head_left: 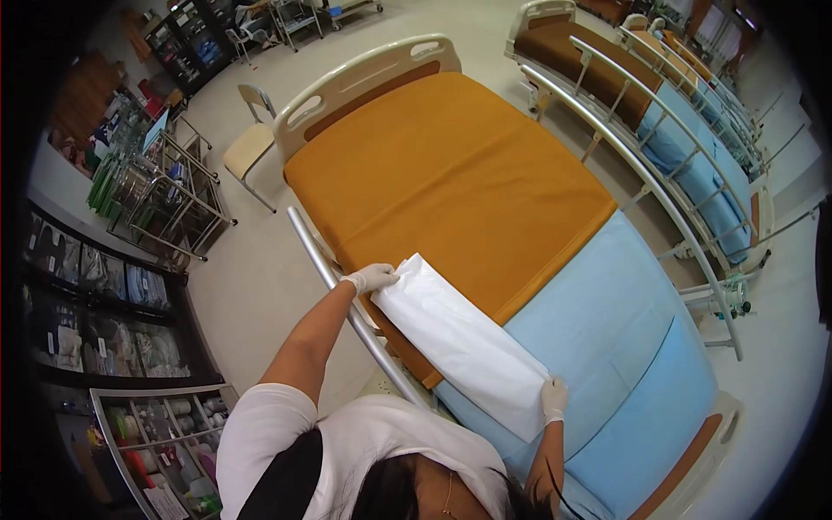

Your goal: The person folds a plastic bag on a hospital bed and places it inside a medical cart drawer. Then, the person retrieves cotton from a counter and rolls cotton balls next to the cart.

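Observation:
A long folded white sheet (464,342) lies slantwise over the near side of the bed, across the orange-brown cover (442,173) and the light blue sheet (607,286). My left hand (373,278), in a pale glove, is closed on the white sheet's upper left end, close to the bed's side rail. At the lower right end, my right hand (554,399), also gloved, grips the edge of the same sheet over the blue bedding. Between the hands the white sheet lies fairly flat.
A metal side rail (347,303) runs along the bed's near side, another (659,191) along its far side. Beyond stands a second bed (598,69). A chair (250,147), wheeled metal carts (178,186) and glass-fronted cabinets (104,303) are at the left.

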Available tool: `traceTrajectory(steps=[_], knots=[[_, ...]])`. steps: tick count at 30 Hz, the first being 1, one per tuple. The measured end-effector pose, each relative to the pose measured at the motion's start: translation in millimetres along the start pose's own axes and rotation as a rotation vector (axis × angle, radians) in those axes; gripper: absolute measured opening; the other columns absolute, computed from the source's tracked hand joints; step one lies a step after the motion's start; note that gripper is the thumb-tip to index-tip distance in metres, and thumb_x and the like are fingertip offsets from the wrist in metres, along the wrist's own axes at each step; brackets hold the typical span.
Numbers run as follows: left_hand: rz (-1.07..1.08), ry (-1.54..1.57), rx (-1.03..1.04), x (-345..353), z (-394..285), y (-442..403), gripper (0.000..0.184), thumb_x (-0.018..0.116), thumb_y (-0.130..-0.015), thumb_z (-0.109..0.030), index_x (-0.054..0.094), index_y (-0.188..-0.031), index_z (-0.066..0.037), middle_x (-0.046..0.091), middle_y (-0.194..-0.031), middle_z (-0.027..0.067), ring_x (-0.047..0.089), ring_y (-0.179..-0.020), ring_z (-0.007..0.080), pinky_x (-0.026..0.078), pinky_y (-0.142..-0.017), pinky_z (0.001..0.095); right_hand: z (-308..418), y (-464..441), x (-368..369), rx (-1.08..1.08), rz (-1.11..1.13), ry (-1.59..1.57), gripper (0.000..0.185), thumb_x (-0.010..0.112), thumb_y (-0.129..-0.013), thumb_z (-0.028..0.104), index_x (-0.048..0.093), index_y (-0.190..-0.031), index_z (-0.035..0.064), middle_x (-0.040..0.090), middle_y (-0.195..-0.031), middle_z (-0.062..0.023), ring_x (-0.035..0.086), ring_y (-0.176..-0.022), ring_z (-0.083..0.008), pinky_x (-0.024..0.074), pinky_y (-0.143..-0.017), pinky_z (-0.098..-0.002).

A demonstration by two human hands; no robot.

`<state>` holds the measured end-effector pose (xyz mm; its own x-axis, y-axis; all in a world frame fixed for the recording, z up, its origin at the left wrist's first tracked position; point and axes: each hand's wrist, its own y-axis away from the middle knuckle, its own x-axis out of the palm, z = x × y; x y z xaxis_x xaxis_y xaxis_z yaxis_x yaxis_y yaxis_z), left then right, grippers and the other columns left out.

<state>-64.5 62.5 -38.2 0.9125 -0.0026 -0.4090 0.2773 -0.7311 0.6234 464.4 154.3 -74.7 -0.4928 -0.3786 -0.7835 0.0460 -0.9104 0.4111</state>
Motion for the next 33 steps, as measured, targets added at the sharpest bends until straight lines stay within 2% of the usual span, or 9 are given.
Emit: traceTrajectory(steps=[6,10,12,13,15,17,21,26,33], knots=[[-0.297,-0.424,-0.017,23.1,6.6,-5.7,0.031,0.053,-0.085,-0.030,0.059,-0.098,-0.003,0.064,-0.095,0.0130,0.060,-0.084,0.0315,0.048,-0.078,0.0369,7.7,-1.4,14.0,-0.041,-0.077,0.029,0.032,0.052,-0.082,0.018,0.061,-0.107,-0.0010,0.063,-0.099,-0.0190,0.059,-0.088,-0.0347,0.0464,-0.082,-0.0363],[-0.584,-0.771,-0.012,32.9,-5.9,-4.1,0.027,0.051,-0.085,-0.025,0.058,-0.105,-0.008,0.062,-0.107,0.0116,0.060,-0.097,0.0311,0.047,-0.082,0.0367,20.8,10.0,16.6,-0.154,-0.418,0.152,0.033,0.056,-0.077,0.011,0.060,-0.107,-0.0013,0.063,-0.099,-0.0183,0.058,-0.089,-0.0358,0.0451,-0.084,-0.0393],[-0.780,-0.759,0.314,35.2,-24.3,-3.3,0.031,0.050,-0.084,-0.020,0.055,-0.113,-0.008,0.058,-0.117,0.0111,0.058,-0.103,0.0307,0.046,-0.086,0.0361,28.9,10.1,20.4,-0.250,-0.439,0.178,0.035,0.055,-0.076,0.010,0.059,-0.109,-0.0017,0.062,-0.100,-0.0183,0.058,-0.090,-0.0360,0.0443,-0.085,-0.0393],[-0.789,-0.757,0.314,41.0,-23.8,-11.4,0.031,0.050,-0.084,-0.020,0.055,-0.113,-0.008,0.058,-0.117,0.0111,0.058,-0.103,0.0307,0.046,-0.086,0.0361,32.4,10.6,22.0,-0.335,-0.454,0.210,0.037,0.054,-0.075,0.008,0.059,-0.110,-0.0020,0.061,-0.102,-0.0183,0.057,-0.092,-0.0362,0.0436,-0.087,-0.0394],[-0.700,-0.705,0.834,56.9,-17.1,-31.0,0.036,0.053,-0.083,-0.019,0.054,-0.117,-0.006,0.054,-0.123,0.0121,0.055,-0.107,0.0318,0.044,-0.091,0.0365,38.1,11.7,25.6,-0.502,-0.484,0.275,0.040,0.053,-0.073,0.004,0.057,-0.113,-0.0027,0.060,-0.104,-0.0183,0.056,-0.094,-0.0365,0.0422,-0.090,-0.0394],[-0.497,-0.857,0.954,67.2,-37.3,-24.1,0.040,0.055,-0.081,-0.018,0.052,-0.119,-0.007,0.054,-0.123,0.0113,0.054,-0.112,0.0308,0.043,-0.095,0.0362,37.0,6.6,35.4,-0.548,-0.450,0.279,0.043,0.052,-0.072,0.003,0.057,-0.114,-0.0024,0.060,-0.104,-0.0183,0.055,-0.094,-0.0366,0.0415,-0.090,-0.0395],[-0.465,-0.928,0.989,98.1,-15.3,-61.7,0.044,0.058,-0.078,-0.018,0.052,-0.121,-0.009,0.055,-0.122,0.0109,0.057,-0.104,0.0304,0.045,-0.090,0.0370,36.3,-6.5,47.7,-0.682,-0.348,0.308,0.049,0.050,-0.068,0.000,0.055,-0.117,-0.0016,0.061,-0.101,-0.0182,0.054,-0.095,-0.0370,0.0397,-0.093,-0.0397],[-0.247,-1.003,0.666,99.6,-21.0,-59.8,0.035,0.059,-0.077,-0.019,0.059,-0.111,-0.011,0.060,-0.114,0.0105,0.061,-0.094,0.0290,0.048,-0.079,0.0380,40.5,-4.5,46.0,-0.516,-0.192,0.396,0.050,0.049,-0.065,0.000,0.058,-0.114,-0.0013,0.061,-0.099,-0.0184,0.055,-0.091,-0.0385,0.0427,-0.088,-0.0399],[-0.244,-1.137,0.647,101.5,-5.0,-72.0,0.018,0.060,-0.075,-0.023,0.069,-0.086,-0.011,0.067,-0.087,0.0084,0.063,-0.073,0.0286,0.049,-0.066,0.0392,38.7,-9.3,44.2,-0.522,-0.140,0.382,0.041,0.053,-0.064,0.007,0.065,-0.103,0.0015,0.062,-0.086,-0.0164,0.057,-0.079,-0.0364,0.0466,-0.077,-0.0397]])
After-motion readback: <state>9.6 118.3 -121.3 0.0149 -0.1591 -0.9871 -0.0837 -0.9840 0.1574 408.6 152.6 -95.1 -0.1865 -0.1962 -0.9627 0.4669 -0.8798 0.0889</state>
